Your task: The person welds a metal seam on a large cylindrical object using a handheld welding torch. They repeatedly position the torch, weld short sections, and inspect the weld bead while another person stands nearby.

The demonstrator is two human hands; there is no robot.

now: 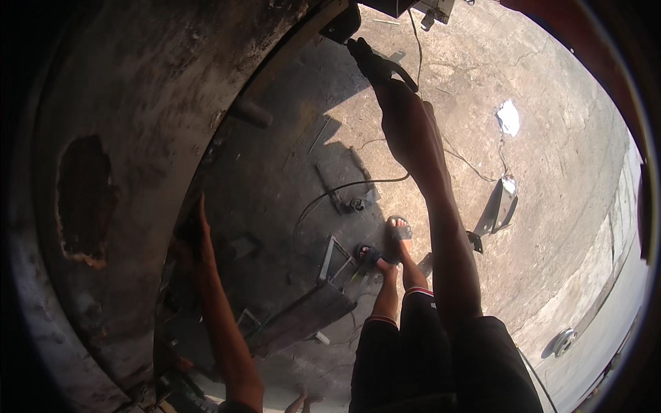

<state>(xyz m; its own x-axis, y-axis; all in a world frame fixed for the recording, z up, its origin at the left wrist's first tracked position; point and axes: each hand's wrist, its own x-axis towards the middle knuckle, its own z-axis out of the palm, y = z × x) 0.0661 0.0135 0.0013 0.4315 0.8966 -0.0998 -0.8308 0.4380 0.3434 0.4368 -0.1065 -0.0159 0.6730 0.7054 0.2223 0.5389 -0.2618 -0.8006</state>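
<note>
My right hand (410, 127) is wrapped round a black welding electrode holder (374, 66) with a curved lever. A dark cable (344, 185) trails from the lower end of that hand. The holder's tip is close to a dark metal bracket (341, 26) at the top; whether they touch is unclear. On the left, my left hand (195, 230) is at the lower edge of a large, worn metal panel (158, 103), thumb pointing up. Shadow hides its other fingers. A dark patch with a ragged edge (87, 199) marks the panel.
Below lies a concrete floor (551, 165) in sun and shadow. On it are a black metal bracket (497, 208), a small metal frame (330, 258), a flat dark sheet (306, 318) and a round metal part (564, 342). A short round bar (252, 112) juts from under the panel.
</note>
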